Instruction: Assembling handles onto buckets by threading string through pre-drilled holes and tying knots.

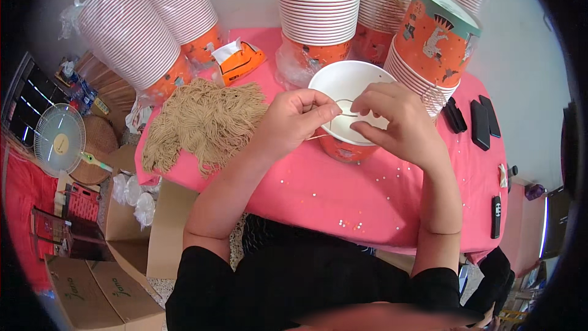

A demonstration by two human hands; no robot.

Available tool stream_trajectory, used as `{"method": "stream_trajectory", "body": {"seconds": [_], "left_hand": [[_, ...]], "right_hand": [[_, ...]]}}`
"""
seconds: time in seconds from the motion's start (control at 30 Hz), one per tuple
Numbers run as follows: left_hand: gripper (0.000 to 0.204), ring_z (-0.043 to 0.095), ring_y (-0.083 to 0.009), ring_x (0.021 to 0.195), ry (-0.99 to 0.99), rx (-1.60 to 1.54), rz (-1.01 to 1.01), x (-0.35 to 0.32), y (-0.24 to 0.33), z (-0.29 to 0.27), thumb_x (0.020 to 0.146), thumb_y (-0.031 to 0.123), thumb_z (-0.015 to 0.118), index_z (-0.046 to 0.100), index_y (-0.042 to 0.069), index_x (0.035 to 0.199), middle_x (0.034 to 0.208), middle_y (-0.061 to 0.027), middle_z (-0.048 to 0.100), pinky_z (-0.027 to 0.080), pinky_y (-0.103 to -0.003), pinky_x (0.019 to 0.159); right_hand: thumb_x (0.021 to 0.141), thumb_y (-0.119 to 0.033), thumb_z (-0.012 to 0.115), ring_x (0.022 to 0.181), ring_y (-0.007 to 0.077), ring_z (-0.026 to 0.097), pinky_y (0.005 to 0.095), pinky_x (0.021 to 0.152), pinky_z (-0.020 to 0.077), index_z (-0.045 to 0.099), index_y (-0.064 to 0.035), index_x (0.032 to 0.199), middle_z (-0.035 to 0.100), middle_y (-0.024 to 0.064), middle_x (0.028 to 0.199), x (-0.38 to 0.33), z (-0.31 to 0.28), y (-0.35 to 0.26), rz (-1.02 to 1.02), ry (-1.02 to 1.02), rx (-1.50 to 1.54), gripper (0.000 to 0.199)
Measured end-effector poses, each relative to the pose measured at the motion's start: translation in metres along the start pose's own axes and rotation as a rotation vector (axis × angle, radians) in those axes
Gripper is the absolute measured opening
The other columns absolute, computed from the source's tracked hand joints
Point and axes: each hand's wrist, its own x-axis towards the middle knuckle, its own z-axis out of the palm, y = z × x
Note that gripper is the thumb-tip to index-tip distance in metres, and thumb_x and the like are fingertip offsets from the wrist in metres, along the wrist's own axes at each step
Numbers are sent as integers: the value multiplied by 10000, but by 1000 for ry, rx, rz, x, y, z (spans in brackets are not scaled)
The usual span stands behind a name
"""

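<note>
Tan cord [317,136] over paper bucket [343,73]

L hand [299,113] pinches tan cord btwn thumb & index. R hand [401,116] half-curled, thumb & fingertips apart; can't tell if it touches cord. Cord's above mouth of paper bucket, white inside, orange outside, upright on pink tablecloth [288,190]. Tan yarn pile [205,119] to L; stacked buckets [318,12] behind.

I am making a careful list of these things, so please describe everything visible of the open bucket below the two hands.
The bucket looks like coated paperboard: round, orange outside and plain white inside, with a small dark spot high on the inner wall. It stands about upright on the pink tablecloth. The left hand and right hand partly hide it; whether they touch it is unclear.
</note>
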Motion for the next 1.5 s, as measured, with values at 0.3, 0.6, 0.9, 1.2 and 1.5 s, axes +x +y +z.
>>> {"method": "stream_trajectory", "body": {"seconds": [0.3,0.6,0.9,1.2,1.5], "left_hand": [[170,528,-23,651,0,39,29,-3,0,-4,919,138,644,660,-4,1009,801,16,626,436,-179,586],[122,611,-65,827,54,269,170,-10,-6,-5,905,28,624,625,-33,1011,916,-25,653,507,-212,750],[103,591,-59,806,62,219,195,-14,-8,6,899,54,626,634,-26,964,879,-15,649,495,-221,729],[94,549,-60,715,67,270,220,-16,-9,7,832,42,679,643,-17,896,826,-10,636,465,-230,656],[104,632,-136,793,162,492,481,-24,-10,12,810,-3,683,625,-2,897,845,-63,658,497,-287,730]], "right_hand": [[727,-37,680,711,280,595,387,665,457,576,-47,793,592,77,739,1,-1,4,-22,32,7,124],[751,-52,659,752,268,585,377,726,444,588,-47,802,579,71,770,0,-17,-4,-119,-12,-110,87],[736,-119,689,698,237,561,360,724,427,603,-76,776,544,43,717,4,14,-3,-204,97,-212,104],[723,-116,722,713,248,581,366,719,431,618,-59,779,600,52,744,3,19,-2,-166,98,-120,131],[852,-42,675,667,68,526,242,602,436,615,4,810,611,-6,732,2,14,-10,428,-148,584,87]]}}
